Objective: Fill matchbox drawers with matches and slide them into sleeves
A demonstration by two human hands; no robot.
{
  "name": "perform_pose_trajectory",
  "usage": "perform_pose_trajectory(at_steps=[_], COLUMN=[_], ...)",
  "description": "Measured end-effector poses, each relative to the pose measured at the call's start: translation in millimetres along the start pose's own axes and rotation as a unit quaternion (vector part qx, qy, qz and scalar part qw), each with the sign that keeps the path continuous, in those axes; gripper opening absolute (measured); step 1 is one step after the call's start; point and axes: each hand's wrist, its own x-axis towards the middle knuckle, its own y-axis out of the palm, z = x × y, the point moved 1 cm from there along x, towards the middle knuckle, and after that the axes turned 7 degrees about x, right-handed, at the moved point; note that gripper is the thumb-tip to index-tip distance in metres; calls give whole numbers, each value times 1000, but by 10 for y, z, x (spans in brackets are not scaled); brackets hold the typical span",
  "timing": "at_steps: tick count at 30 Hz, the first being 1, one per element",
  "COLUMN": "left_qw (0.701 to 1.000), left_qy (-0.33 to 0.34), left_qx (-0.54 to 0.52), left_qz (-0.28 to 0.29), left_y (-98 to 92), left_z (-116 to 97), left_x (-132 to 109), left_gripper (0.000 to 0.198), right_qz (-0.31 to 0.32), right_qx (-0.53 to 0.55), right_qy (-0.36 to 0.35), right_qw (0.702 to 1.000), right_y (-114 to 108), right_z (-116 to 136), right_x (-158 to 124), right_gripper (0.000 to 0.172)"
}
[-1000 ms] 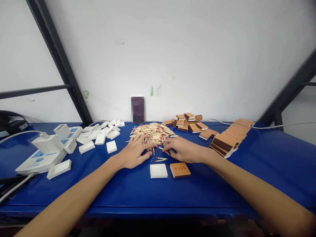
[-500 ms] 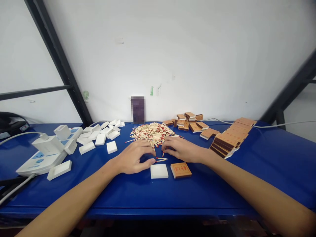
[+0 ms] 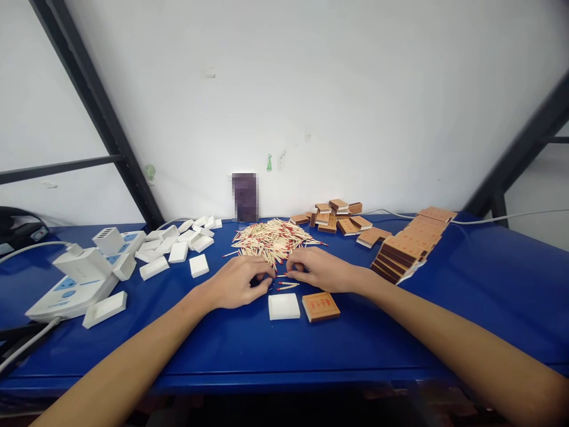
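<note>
Both hands rest on the blue table (image 3: 338, 344) just in front of a heap of red-tipped matches (image 3: 271, 238). My left hand (image 3: 237, 283) is curled, its fingertips pinching together near a few loose matches (image 3: 284, 284). My right hand (image 3: 317, 270) is curled too, its fingers pinched on matches at the heap's near edge. The fingertips of the two hands almost meet. Right below them lie a white inner tray (image 3: 284, 306) and a brown matchbox sleeve (image 3: 320, 306), side by side.
White trays (image 3: 178, 244) are scattered at the back left, beside a white power strip with plugged adapters (image 3: 82, 273). Brown matchboxes (image 3: 340, 217) lie in a loose pile at the back, and a stacked row of them (image 3: 406, 248) sits to the right.
Both hands have drawn back from the heap toward me and closed toward each other, from lying spread on the matches to a pinch over a few loose ones.
</note>
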Motion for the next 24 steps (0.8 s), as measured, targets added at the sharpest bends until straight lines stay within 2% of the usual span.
perform_pose_trajectory(at_steps=[7,14,17,20,24], left_qw=[1000,1000,999,998,992], left_qy=[-5,4,2,-5,-6], left_qx=[2,-19,-23,-27,-24], left_qz=[3,16,27,53,127], left_y=[23,-1,1,-34,-150], left_z=[36,-14,4,29,-9], left_x=[-6,-18,-21,-45,-158], left_gripper=[23,27,32,37,51], right_qz=[14,-37,-33,-25,-11], right_qx=[26,17,14,-4,-21], right_qy=[24,8,9,12,20], right_qw=[999,999,999,1000,1000], right_y=[-86,-53,-19,-19,-52], right_z=[43,77,64,46,21], right_x=[-35,-12,2,-13,-49], right_gripper=[13,15,17,19,21])
